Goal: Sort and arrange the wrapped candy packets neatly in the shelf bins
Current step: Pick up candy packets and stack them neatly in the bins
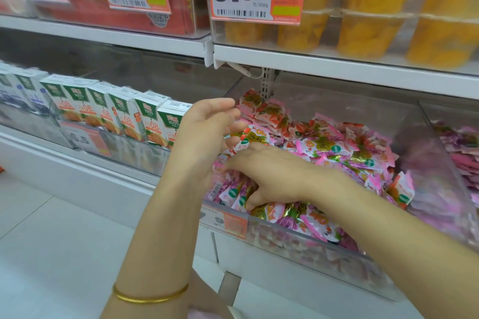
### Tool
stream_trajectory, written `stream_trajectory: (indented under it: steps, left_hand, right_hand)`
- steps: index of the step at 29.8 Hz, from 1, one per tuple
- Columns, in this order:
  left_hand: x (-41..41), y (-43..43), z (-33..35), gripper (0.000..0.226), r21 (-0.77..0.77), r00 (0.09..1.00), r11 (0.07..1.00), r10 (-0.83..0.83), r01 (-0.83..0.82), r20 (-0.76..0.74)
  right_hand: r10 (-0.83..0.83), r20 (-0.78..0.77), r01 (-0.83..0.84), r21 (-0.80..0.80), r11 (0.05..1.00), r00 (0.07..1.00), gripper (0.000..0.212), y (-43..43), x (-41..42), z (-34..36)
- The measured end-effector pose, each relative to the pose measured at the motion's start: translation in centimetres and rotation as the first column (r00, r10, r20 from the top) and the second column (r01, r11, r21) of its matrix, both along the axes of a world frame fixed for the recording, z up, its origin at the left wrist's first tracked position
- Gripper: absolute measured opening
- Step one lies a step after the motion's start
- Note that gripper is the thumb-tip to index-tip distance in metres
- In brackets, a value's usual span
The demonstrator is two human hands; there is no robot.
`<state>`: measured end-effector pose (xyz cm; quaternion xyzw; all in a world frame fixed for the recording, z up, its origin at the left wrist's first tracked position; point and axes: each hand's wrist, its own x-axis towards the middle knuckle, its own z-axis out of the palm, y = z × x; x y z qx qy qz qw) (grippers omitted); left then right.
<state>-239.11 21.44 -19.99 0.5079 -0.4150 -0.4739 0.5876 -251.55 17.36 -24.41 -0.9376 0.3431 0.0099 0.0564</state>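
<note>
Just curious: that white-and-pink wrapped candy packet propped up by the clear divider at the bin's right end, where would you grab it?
Pinch the white-and-pink wrapped candy packet by its pink crimped top edge, coming from above. It stands tilted, so that flat seam sticks up free, and the clear plastic divider seems to block an approach from its right side.

2 bare forearms: left hand (204,134) raised, fingers (232,112) curled on a candy packet (250,135); right hand (269,176) nearer, palm-down, pointing left, fingertips (230,163) blurred.
</note>
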Motion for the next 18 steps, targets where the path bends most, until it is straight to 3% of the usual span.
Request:
stream_trajectory:
  steps: [3,6,8,11,15,18]
  left_hand:
    - [-0.1,-0.1,0.0,0.018,-0.012,1.000,1.000,-0.008,0.008,0.007]
    - [-0.2,-0.1,0.1,0.017,-0.032,1.000,0.999,-0.029,0.029,-0.003]
    - [-0.5,-0.1,0.1,0.016,-0.046,0.999,0.998,-0.050,0.050,0.013]
    - [-1.9,-0.2,0.0,0.020,-0.048,0.986,0.987,-0.152,0.155,0.066]
    - [-6.0,0.5,0.1,0.035,-0.028,0.913,0.922,-0.378,0.386,0.157]
    - [-9.8,1.6,0.2,0.018,-0.102,0.850,0.862,-0.458,0.497,0.261]
  right_hand:
    - [0.077,0.070,-0.071,-0.079,0.994,0.995,0.039,0.6,-1.0,0.5]
    - [0.047,0.310,-0.018,-0.096,0.995,0.950,0.034,1.4,-3.0,2.0]
    - [-0.096,0.488,0.106,0.007,0.994,0.868,0.035,2.4,-4.9,3.5]
    - [-0.360,0.620,0.235,0.276,0.932,0.697,0.044,4.3,-8.0,5.0]
    - [-0.575,0.661,0.300,0.492,0.817,0.483,0.040,6.5,-11.5,5.3]
    - [-0.631,0.676,0.327,0.539,0.776,0.382,0.043,8.2,-13.8,5.3]
